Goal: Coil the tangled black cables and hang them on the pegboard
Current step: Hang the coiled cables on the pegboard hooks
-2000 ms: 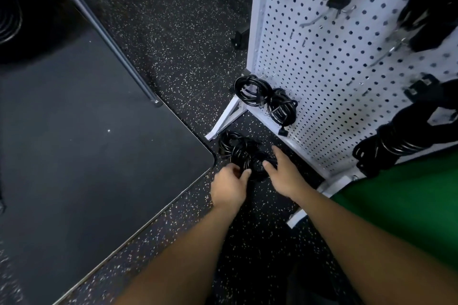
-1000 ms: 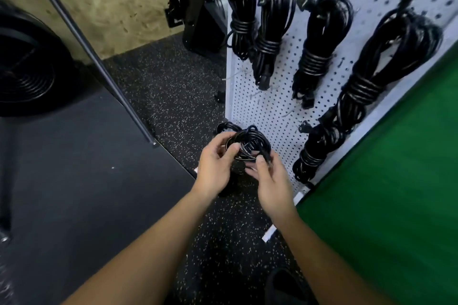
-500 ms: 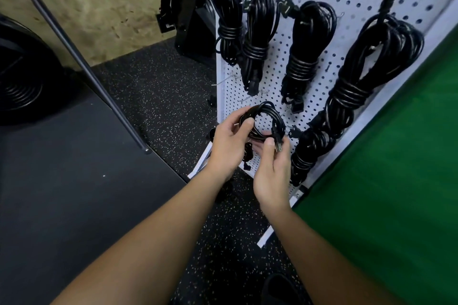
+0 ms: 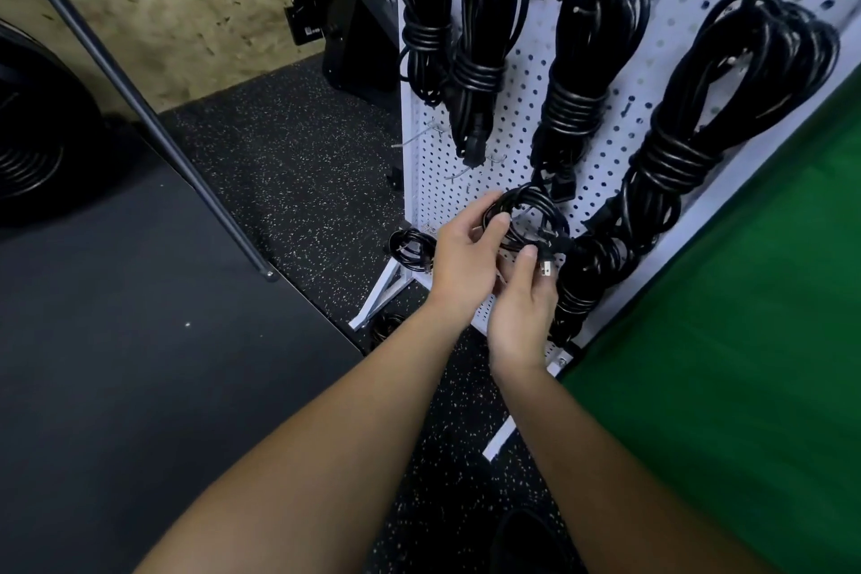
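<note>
Both hands, the left hand (image 4: 459, 266) and right hand (image 4: 522, 308), grip the small coil (image 4: 529, 219) by the pegboard (image 4: 601, 154), and if it misses the hook (image 4: 459, 175) it could drop and come undone

One head-worn camera looks forward and down, close to the pegboard (image 4: 605, 117) and floor (image 4: 298, 172).

Observed: two bare forearms enter from the lower edge, no sleeves, watch, rings or gloves visible on the left hand (image 4: 459, 266) or the right hand (image 4: 522, 308); short, unpainted fingernails.
</note>
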A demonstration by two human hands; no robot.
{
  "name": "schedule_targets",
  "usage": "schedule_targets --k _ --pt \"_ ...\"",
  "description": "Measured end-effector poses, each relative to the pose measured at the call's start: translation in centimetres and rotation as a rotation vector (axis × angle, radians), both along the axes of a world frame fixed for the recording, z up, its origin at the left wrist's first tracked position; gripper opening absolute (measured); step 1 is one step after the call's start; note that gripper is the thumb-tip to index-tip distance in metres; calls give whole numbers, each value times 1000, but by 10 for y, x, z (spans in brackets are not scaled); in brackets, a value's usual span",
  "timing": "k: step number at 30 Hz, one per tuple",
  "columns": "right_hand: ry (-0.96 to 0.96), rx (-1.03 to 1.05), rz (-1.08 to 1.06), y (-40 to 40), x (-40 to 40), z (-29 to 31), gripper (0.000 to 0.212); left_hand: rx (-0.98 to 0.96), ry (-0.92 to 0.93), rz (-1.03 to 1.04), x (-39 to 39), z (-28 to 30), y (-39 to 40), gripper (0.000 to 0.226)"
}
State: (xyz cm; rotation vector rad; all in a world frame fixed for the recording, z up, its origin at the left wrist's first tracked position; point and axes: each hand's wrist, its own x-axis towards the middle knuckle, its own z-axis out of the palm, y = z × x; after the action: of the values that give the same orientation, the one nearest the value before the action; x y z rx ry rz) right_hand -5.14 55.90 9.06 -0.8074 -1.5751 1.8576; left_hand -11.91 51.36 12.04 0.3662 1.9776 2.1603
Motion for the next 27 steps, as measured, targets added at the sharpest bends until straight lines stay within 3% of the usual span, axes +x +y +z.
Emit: schedule_targets --k 5,9,13,17,21,24,27 --pt "-66 144 38 2 9 -21 31 -84 7 -33 7 -21 -19 48" --pt "-226 303 190 0 14 -69 30 -213 -44 16 7 -81 -55 41" --pt "-498 409 475 4 0 -120 41 -408 -187 150 14 -154 -98 32" --pt "-722 431 711 11 -28 -167 58 -552 -275 206 11 -212 -121 36" --pt "-830 364 825 8 -62 -203 71 -622 -330 246 1 -245 -122 52" --pt "-845 344 886 4 -79 -237 69 -671 -348 246 -6 -262 -118 54" --pt "-840 359 904 -6 -78 -246 51 -693 -348 266 -9 -273 -118 38"
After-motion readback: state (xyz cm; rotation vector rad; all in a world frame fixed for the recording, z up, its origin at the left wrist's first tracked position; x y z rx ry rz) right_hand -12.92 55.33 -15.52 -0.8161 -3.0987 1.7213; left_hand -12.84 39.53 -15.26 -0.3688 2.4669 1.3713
